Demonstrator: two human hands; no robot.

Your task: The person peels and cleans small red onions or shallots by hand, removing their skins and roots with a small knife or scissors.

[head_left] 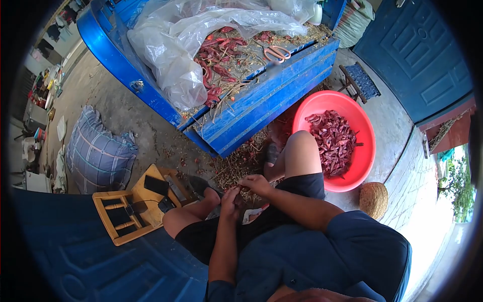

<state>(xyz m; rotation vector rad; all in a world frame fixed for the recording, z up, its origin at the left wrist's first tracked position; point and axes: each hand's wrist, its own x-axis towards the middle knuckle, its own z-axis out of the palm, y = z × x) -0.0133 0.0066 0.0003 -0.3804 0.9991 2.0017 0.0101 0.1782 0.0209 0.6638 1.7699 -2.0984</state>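
Both hands meet above the lap, between the knees. My left hand (231, 200) is closed, its fingers curled near the other hand; what it holds is too small to make out. Its fingertips touching or almost touching there, my right hand (255, 185) is pinched closed, and anything in it is hidden. Under the hands lies a litter of dry stalks (234, 171) on the ground. Dark red dried chillies (333, 141) fill part of a pink-red basin (366, 126) beside the right knee. More red chillies (216, 58) lie on the blue truck bed.
Orange-handled scissors (277, 53) rest on the blue cart bed (261, 105) beside clear plastic sheeting (171, 60). A wooden chair (118, 216) carries a phone (156, 185). Around stand a plaid sack (98, 153), a folding stool (361, 81) and a woven straw object (373, 200).
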